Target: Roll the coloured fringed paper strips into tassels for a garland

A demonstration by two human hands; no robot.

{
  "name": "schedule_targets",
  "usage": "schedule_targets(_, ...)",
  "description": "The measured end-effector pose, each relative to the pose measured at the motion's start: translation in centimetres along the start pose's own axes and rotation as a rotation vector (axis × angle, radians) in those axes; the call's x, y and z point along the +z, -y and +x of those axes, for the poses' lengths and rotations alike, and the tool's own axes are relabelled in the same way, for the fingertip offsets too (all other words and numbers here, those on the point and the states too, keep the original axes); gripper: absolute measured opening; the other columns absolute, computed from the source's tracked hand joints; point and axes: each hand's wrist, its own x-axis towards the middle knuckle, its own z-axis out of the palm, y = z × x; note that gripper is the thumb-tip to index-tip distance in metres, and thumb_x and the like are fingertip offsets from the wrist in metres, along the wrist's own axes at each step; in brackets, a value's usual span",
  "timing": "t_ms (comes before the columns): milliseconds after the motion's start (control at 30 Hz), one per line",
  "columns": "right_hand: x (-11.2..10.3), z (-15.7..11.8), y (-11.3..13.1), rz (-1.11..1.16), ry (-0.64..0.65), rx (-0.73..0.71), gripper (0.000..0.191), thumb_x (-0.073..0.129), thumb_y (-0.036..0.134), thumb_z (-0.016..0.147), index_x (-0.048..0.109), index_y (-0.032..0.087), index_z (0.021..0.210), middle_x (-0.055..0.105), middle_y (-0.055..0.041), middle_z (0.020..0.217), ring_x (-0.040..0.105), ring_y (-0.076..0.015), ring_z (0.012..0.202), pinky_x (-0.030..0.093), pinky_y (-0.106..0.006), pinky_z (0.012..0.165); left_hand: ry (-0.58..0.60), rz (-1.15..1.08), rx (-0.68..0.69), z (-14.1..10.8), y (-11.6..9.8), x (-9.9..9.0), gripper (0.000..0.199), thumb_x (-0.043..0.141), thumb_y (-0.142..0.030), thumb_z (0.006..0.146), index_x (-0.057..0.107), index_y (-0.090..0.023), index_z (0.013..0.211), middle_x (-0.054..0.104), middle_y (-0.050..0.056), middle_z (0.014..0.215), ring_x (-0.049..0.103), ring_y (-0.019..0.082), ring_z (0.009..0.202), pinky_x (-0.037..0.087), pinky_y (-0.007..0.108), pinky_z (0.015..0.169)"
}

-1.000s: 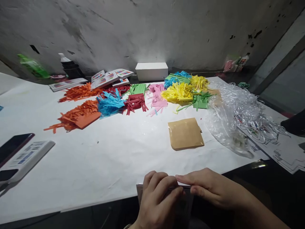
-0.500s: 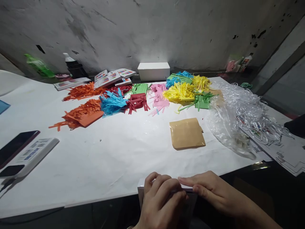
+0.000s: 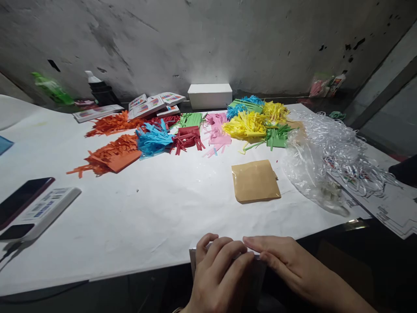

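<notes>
A white box (image 3: 192, 256), partly covered by both hands, is held upright at the front edge of the table. My left hand (image 3: 220, 274) lies over its near side, the fingers curled over the top edge. At the box's right end, my right hand (image 3: 286, 263) grips the top edge, with its fingertips close to those of the left hand. The lower part of the box is in shadow and mostly hidden. Beyond the hands, a flat brown paper packet (image 3: 256, 181) in clear plastic lies on the white-covered table (image 3: 146, 217).
Bundles of orange tassels (image 3: 114, 154), blue tassels (image 3: 154, 139) and yellow tassels (image 3: 246, 125) lie across the back. Behind them are a long white box (image 3: 210, 98) and several printed flat boxes (image 3: 148, 108). White string (image 3: 339, 143) is heaped right; a phone (image 3: 24, 200) lies left.
My right hand has shifted slightly left along the box's top edge. My left hand stays over the near side with a small finger movement. The view has moved very little.
</notes>
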Motion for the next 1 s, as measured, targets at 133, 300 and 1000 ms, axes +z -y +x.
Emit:
schedule_targets(133, 0.9, -0.3, -1.9, -0.286, -0.166, -0.272, 0.051, 0.064, 0.040, 0.095, 0.054, 0.025, 0.143, 0.067, -0.0109, 0.132, 0.064, -0.0244, 0.118, 0.053, -0.039, 0.101, 0.102, 0.055, -0.012, 0.2, 1.5, -1.5, 0.020, 0.051, -0.017, 0.099, 0.071, -0.021, 0.101, 0.075, 0.005, 0.093, 0.065, 0.021, 0.089, 0.037, 0.042, 0.092)
schedule_targets(300, 3.3, 0.1, -3.1, -0.168, -0.383, -0.331, 0.032, 0.060, 0.014, 0.095, 0.067, 0.023, 0.125, 0.076, -0.0068, 0.103, 0.072, -0.0169, 0.092, 0.060, -0.026, 0.081, 0.320, -0.050, -0.014, 1.0, 4.4, -4.0, 0.020, 0.056, -0.009, 0.093, 0.070, -0.022, 0.099, 0.073, 0.004, 0.087, 0.066, 0.017, 0.075, 0.051, 0.028, 0.066)
schedule_targets(1000, -11.4, 10.0, -10.3, -0.060, -0.741, 0.191, 0.057, 0.079, 0.042, 0.074, 0.066, 0.017, 0.124, 0.064, -0.0165, 0.128, 0.056, -0.0316, 0.122, 0.041, -0.052, 0.107, 0.058, -0.344, -0.614, 3.8, 6.8, -7.5, 0.030, 0.062, -0.044, 0.091, 0.064, -0.021, 0.073, 0.065, 0.004, 0.080, 0.061, 0.021, 0.075, 0.048, 0.028, 0.068)
